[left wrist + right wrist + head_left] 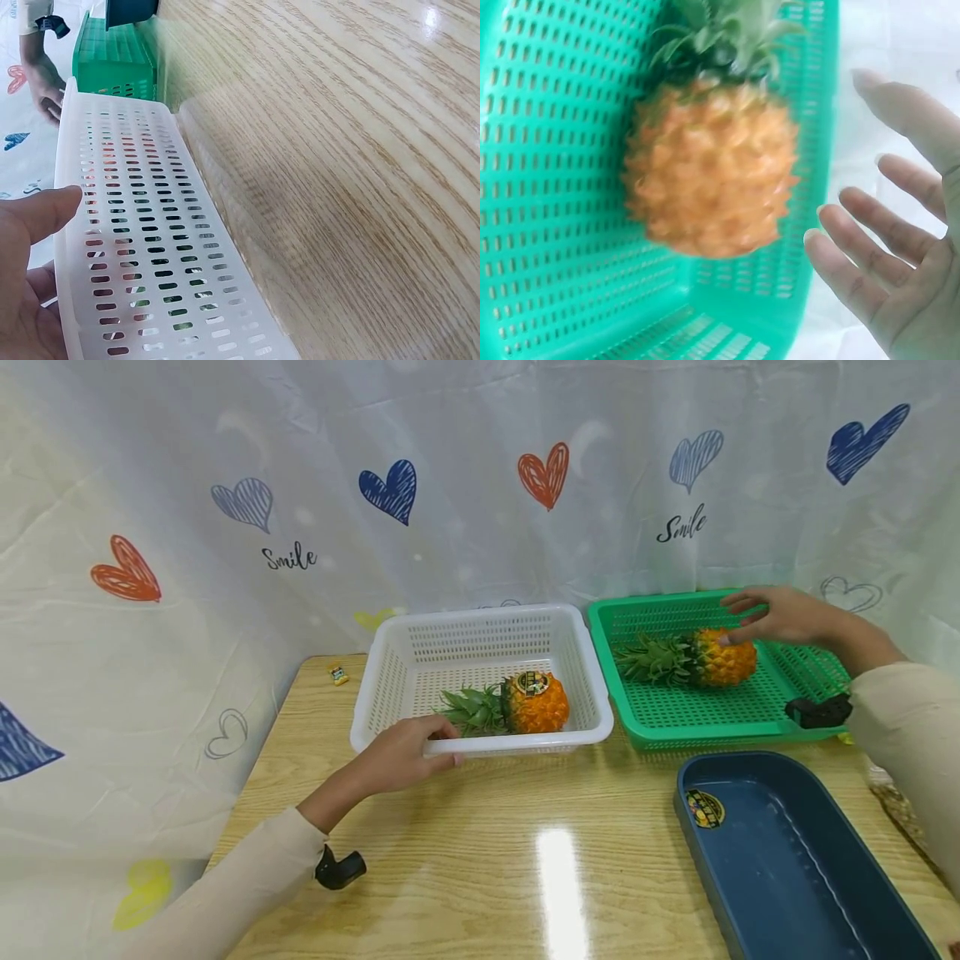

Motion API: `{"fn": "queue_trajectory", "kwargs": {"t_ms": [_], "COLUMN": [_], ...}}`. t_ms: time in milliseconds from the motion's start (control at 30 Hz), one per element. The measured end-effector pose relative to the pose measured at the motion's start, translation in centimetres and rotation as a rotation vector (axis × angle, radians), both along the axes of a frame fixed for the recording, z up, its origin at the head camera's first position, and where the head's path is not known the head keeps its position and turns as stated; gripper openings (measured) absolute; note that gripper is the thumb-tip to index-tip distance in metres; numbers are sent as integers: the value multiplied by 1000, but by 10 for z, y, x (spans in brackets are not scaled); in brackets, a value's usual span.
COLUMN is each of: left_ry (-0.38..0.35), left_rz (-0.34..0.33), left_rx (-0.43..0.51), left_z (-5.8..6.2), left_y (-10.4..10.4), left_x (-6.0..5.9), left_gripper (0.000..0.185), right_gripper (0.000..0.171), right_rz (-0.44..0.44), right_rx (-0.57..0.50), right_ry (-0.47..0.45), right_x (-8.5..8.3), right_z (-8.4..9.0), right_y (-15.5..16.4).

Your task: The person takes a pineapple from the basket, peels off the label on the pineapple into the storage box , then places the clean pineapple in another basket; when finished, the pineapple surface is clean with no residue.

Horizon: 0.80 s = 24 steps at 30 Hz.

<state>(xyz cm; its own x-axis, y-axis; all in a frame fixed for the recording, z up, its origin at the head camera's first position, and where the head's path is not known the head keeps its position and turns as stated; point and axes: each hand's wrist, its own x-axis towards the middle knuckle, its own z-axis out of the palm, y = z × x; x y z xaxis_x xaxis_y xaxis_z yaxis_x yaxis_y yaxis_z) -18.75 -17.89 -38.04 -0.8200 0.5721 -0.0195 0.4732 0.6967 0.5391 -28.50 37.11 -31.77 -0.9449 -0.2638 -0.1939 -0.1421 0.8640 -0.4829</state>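
My left hand (401, 756) grips the near rim of a white plastic basket (536, 742), thumb on the outer side in the left wrist view. Inside it lies a pineapple (551, 708) with a round black and gold label, its leaves pointing left. To the right stands a green basket (652, 727) holding a second pineapple (727, 662), also on its side with leaves to the left. Above that fruit hovers my right hand (787, 614), fingers spread and holding nothing. In the right wrist view the fingers (889, 225) are apart from the pineapple, over the green rim.
A deep blue tray (795, 860) with a gold sticker (705, 808) sits at the front right, close to the green basket. A small yellow wrapped piece (338, 676) lies at the table's back left. Behind hangs a white curtain (465, 543) printed with hearts.
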Motion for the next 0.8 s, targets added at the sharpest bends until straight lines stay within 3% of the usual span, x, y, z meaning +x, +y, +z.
{"fn": "queue_trajectory", "kwargs": {"t_ms": [267, 467, 800], "left_ry": [-5, -2, -21], "left_rz": [1, -6, -38], "left_rx": [15, 18, 50], "left_z": [1, 1, 5], "left_y": [-1, -2, -5], "left_x": [0, 1, 2], "left_gripper": [21, 21, 19], "right_gripper": [73, 68, 62], "right_rz": [35, 92, 209], "right_rx": [-36, -68, -100], "right_ry": [43, 80, 87], "right_x": [4, 18, 31], "right_z": [13, 22, 25], "right_y": [-15, -35, -71]}}
